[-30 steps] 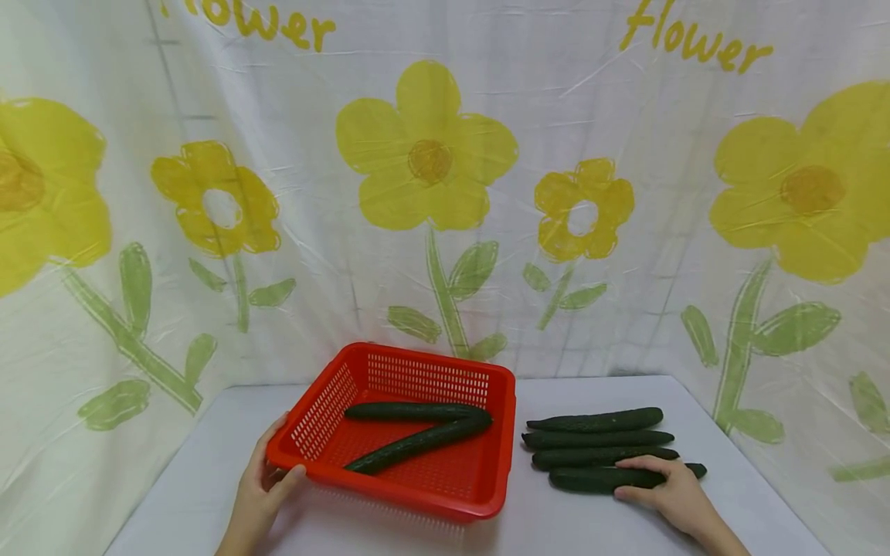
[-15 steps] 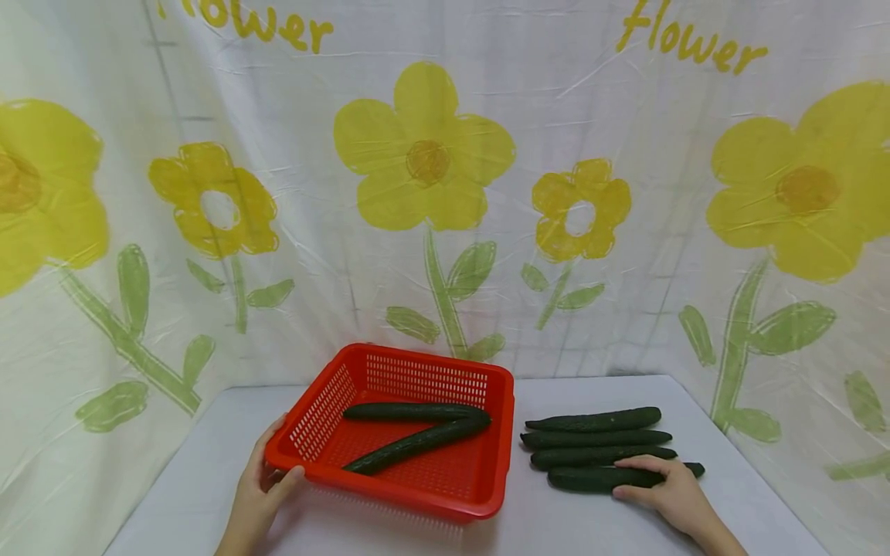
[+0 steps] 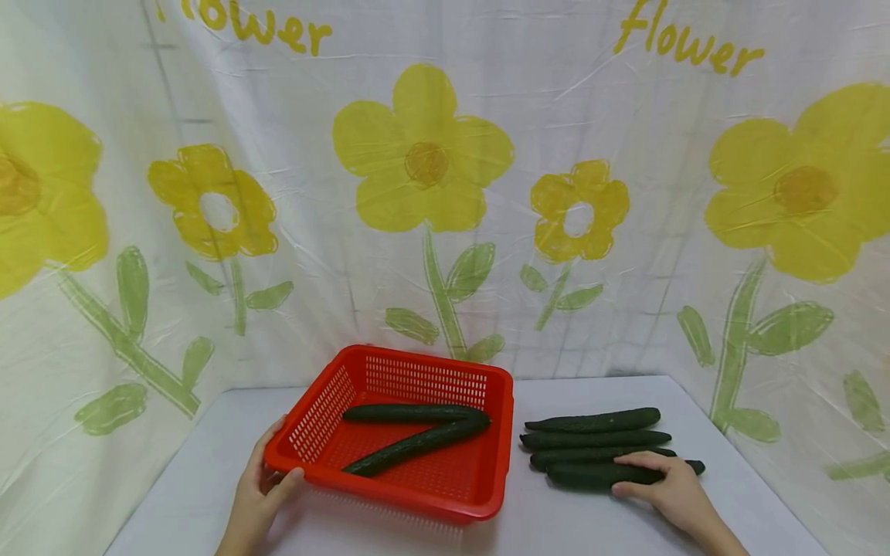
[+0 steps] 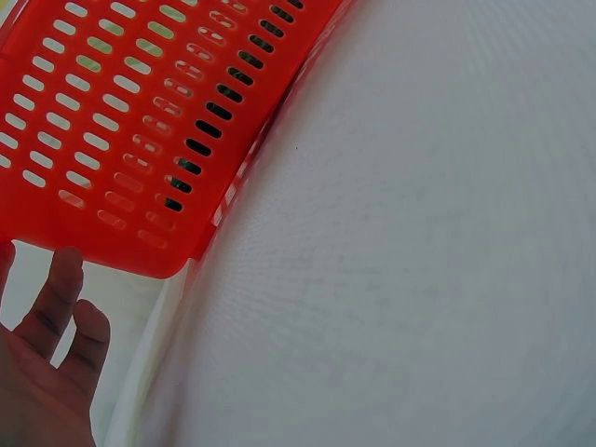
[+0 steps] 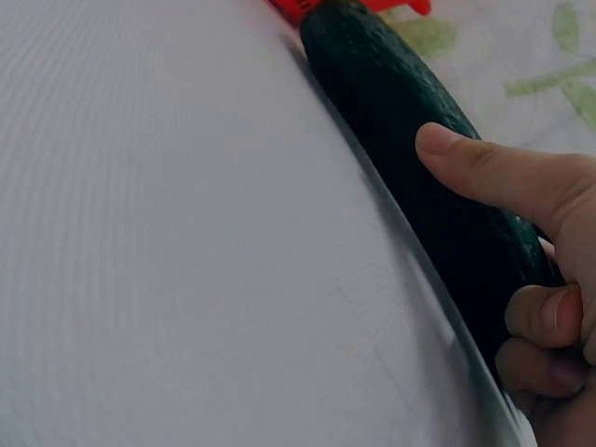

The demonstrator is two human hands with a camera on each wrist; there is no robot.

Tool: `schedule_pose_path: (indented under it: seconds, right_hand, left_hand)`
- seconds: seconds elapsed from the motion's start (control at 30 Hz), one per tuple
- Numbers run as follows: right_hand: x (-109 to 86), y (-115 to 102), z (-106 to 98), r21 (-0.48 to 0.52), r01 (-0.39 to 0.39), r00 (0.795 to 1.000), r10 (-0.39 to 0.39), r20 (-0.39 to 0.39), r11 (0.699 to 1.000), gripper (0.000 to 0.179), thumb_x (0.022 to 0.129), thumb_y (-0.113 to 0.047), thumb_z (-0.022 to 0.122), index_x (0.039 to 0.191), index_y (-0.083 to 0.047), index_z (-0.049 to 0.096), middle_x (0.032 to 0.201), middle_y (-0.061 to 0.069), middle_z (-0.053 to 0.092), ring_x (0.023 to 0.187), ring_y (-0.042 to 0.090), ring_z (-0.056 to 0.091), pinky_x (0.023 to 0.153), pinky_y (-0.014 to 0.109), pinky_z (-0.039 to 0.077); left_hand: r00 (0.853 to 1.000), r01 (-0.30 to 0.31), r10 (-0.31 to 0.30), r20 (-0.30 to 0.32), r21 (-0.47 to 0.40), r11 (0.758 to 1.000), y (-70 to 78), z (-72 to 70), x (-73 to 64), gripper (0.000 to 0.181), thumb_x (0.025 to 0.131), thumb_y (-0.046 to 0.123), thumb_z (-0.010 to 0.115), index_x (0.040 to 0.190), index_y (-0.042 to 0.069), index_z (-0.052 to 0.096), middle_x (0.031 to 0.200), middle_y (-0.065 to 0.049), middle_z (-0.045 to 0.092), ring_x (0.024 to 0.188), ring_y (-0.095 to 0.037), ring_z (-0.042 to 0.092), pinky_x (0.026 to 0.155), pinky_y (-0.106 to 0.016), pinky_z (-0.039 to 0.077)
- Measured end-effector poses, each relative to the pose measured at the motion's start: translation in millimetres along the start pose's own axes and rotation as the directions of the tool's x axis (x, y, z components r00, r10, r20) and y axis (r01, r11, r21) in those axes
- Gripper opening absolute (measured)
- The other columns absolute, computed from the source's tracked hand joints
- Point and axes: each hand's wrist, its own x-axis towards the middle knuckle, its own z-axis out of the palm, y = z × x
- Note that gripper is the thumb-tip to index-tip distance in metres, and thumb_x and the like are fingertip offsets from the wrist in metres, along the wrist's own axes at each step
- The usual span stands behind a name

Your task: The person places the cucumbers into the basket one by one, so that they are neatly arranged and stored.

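In the head view, my right hand grips the nearest cucumber of a row, thumb on the near side and fingers over the far side. The right wrist view shows this dark green cucumber under my thumb, with a thin shadowed gap along its lower edge. My left hand holds the near left corner of a red perforated basket, thumb at the front rim. Some of its fingers show beside the basket wall in the left wrist view. Two cucumbers lie inside the basket, meeting at the right.
Behind the held cucumber lie three more cucumbers, side by side on the white table. A white curtain with yellow flowers hangs behind and at both sides. The basket stands left of the row.
The nearest cucumber has risen slightly in my right hand and now covers more of the one behind it. My left hand and the basket stay in place.
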Motion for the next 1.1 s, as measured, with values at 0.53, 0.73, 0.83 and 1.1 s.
schedule_pose_path:
  seconds: [0.53, 0.73, 0.83, 1.1]
  right_hand:
    - [-1.0, -26.7, -18.3, -0.086, 0.099, 0.991, -0.106, -0.076, 0.991, 0.038, 0.076, -0.039, 0.096, 0.110, -0.028, 0.084, 0.117, -0.004, 0.077, 0.109, -0.006, 0.062, 0.088, 0.014, 0.049]
    - [-5.6, -40.8, -25.9, -0.072, 0.067, 0.994, -0.072, -0.081, 0.995, 0.043, 0.078, -0.040, 0.095, 0.116, -0.026, 0.083, 0.125, 0.004, 0.076, 0.106, -0.012, 0.059, 0.084, 0.018, 0.053]
    - [-7.8, -48.4, -27.6, -0.016, 0.039, 0.997, -0.040, -0.064, 0.999, 0.046, 0.080, -0.037, 0.094, 0.120, -0.021, 0.082, 0.130, 0.012, 0.073, 0.085, -0.001, 0.067, 0.074, 0.023, 0.056]
    - [-8.2, -61.6, -27.0, 0.023, 0.036, 0.997, -0.035, -0.074, 0.999, 0.049, 0.080, -0.036, 0.094, 0.123, -0.015, 0.080, 0.131, 0.016, 0.072, 0.072, 0.009, 0.068, 0.070, 0.024, 0.056]
  left_hand:
    - [1.000, 0.008, -0.008, 0.005, -0.006, 1.000, 0.4, -0.3, -0.2, 0.077, 0.100, 0.002, 0.068, 0.167, 0.016, 0.032, 0.153, 0.026, 0.041, 0.120, 0.007, 0.056, 0.092, -0.008, 0.049]
    - [1.000, -0.006, 0.006, 0.009, -0.008, 1.000, -1.1, -0.3, -0.1, 0.078, 0.099, -0.001, 0.068, 0.167, 0.015, 0.033, 0.154, 0.025, 0.041, 0.121, 0.007, 0.056, 0.093, -0.009, 0.049]
    - [1.000, -0.012, 0.012, 0.008, -0.010, 1.000, -2.3, -0.3, -0.1, 0.078, 0.099, -0.002, 0.068, 0.166, 0.015, 0.033, 0.154, 0.025, 0.042, 0.121, 0.006, 0.057, 0.093, -0.009, 0.049]
    - [1.000, -0.014, 0.014, 0.004, -0.009, 1.000, -3.2, -0.5, 0.4, 0.078, 0.099, -0.001, 0.068, 0.167, 0.015, 0.033, 0.157, 0.025, 0.040, 0.121, 0.006, 0.056, 0.093, -0.008, 0.049]
